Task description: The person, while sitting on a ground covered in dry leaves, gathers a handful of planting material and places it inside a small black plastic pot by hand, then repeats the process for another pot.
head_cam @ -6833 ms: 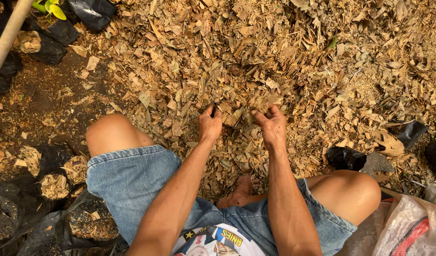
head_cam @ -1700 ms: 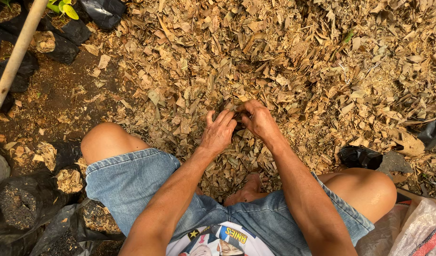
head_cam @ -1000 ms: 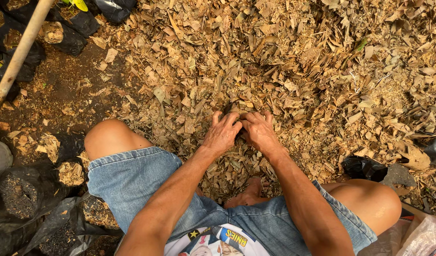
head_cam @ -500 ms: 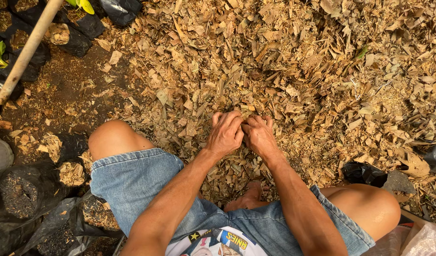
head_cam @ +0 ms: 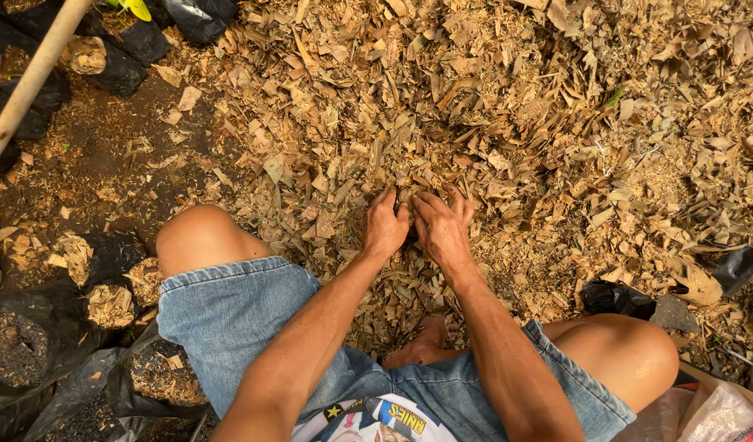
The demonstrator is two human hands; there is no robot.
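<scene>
A broad heap of dry leaf litter and wood shavings is spread over the ground, black nursery bags lying at its left edge. The left hand and right hand are pressed together, fingers dug in; a fuller scoop is judged likelier if they stay cupped and close.

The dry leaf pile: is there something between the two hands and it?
Nothing visible. The left hand and right hand lie side by side, directly on the dry leaf pile, fingers pressed into the leaves.
</scene>
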